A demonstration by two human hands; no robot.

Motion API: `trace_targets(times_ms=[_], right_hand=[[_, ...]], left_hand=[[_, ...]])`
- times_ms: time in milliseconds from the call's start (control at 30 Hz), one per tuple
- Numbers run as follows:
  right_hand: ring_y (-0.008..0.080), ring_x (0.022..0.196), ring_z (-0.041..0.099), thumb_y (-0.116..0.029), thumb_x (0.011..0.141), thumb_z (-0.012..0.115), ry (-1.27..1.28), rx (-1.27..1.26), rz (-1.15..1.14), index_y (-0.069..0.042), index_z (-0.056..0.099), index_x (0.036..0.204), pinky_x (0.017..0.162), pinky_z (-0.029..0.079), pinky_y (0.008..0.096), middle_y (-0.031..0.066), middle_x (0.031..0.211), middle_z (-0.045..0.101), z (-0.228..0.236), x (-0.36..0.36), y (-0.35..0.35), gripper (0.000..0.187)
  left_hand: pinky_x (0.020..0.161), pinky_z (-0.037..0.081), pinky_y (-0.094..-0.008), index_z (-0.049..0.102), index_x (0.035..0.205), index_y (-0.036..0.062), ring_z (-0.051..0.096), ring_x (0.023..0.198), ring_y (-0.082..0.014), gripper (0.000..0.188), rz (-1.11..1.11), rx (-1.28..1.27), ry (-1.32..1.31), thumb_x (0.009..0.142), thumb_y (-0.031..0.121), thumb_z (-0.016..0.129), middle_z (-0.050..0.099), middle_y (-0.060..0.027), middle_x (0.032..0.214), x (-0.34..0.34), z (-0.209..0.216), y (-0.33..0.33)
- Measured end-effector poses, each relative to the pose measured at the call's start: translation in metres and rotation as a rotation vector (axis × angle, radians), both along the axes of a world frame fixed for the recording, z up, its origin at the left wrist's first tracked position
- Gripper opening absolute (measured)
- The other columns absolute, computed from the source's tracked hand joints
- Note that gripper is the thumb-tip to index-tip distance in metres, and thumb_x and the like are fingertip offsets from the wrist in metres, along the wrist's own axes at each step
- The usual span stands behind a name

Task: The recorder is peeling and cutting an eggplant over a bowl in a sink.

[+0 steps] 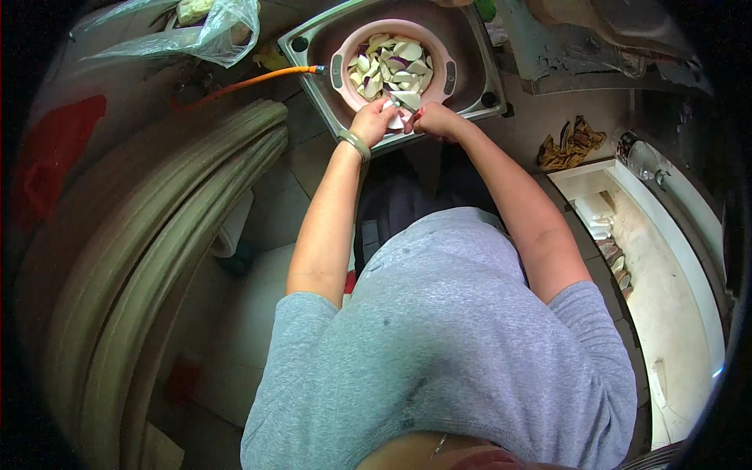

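Note:
A pink basin (342,47) with grey-trimmed handles sits in the metal sink (489,70). It holds many cut pieces of pale eggplant (403,64), some with purple skin. At the basin's near edge my left hand (373,123), a bracelet on its wrist, is closed on a pale piece of eggplant (396,122). Just right of it, my right hand (439,122) is closed around the handle of a small knife (405,105). The blade points left over the basin's rim, close to the left hand's fingertips. The fingers partly hide the held piece.
An orange hose (262,77) reaches the sink from the left. A clear plastic bag (223,35) lies at the upper left. Long pale curved boards (168,211) stand at my left. On the right are a crumpled brown cloth or bag (574,143) and a white cabinet (666,290).

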State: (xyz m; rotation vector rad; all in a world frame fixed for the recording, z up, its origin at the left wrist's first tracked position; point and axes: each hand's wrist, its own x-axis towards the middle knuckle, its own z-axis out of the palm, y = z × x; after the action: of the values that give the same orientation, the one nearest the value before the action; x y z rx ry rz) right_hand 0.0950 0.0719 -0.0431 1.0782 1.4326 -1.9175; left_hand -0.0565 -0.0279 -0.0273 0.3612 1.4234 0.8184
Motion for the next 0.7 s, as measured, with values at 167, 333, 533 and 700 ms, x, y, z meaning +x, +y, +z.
trace_targets(times_ms=[167, 333, 533, 700], right_hand=[[0.0118, 0.04, 0.043, -0.016, 0.072, 0.064, -0.058, 0.137, -0.057, -0.007, 0.067, 0.088, 0.038, 0.034, 0.0288, 0.0011, 0.059, 0.055, -0.026, 0.011, 0.016, 0.019], [0.0224, 0.08, 0.062, -0.022, 0.067, 0.068, 0.003, 0.571, -0.066, -0.002, 0.059, 0.101, 0.074, 0.048, 0.0343, 0.0134, 0.087, 0.065, -0.055, 0.001, 0.009, 0.04], [0.0228, 0.09, 0.062, -0.016, 0.073, 0.066, 0.184, 0.659, -0.25, -0.004, 0.055, 0.115, 0.081, 0.047, 0.0328, 0.0142, 0.098, 0.063, -0.006, -0.029, 0.025, 0.045], [0.0233, 0.087, 0.064, -0.014, 0.069, 0.072, 0.248, 0.554, -0.29, -0.004, 0.058, 0.115, 0.077, 0.051, 0.0334, 0.0153, 0.1, 0.064, 0.008, -0.059, 0.012, 0.049]], left_hand=[[0.066, 0.046, -0.0258, 0.056, 0.121, 0.0048, 0.059, 0.072, -0.0126, 0.037, -0.086, -0.141, 0.428, 0.091, 0.026, 0.053, 0.066, -0.0083, 0.084, 0.003, 0.004, 0.022], [0.081, 0.045, -0.0286, 0.027, 0.143, 0.0047, 0.056, 0.1, -0.0208, 0.061, -0.02, 0.116, 0.844, 0.09, 0.027, 0.049, 0.053, -0.0177, 0.125, -0.02, -0.09, -0.023], [0.079, 0.045, -0.0249, 0.047, 0.131, 0.0054, 0.06, 0.099, -0.0137, 0.044, 0.5, -0.031, 0.07, 0.092, 0.025, 0.056, 0.062, -0.0072, 0.112, -0.008, -0.024, -0.01], [0.076, 0.048, -0.0251, 0.05, 0.125, 0.0052, 0.062, 0.095, -0.0152, 0.037, 0.574, 0.045, 0.006, 0.093, 0.025, 0.054, 0.064, -0.0081, 0.108, -0.017, 0.007, -0.002]])
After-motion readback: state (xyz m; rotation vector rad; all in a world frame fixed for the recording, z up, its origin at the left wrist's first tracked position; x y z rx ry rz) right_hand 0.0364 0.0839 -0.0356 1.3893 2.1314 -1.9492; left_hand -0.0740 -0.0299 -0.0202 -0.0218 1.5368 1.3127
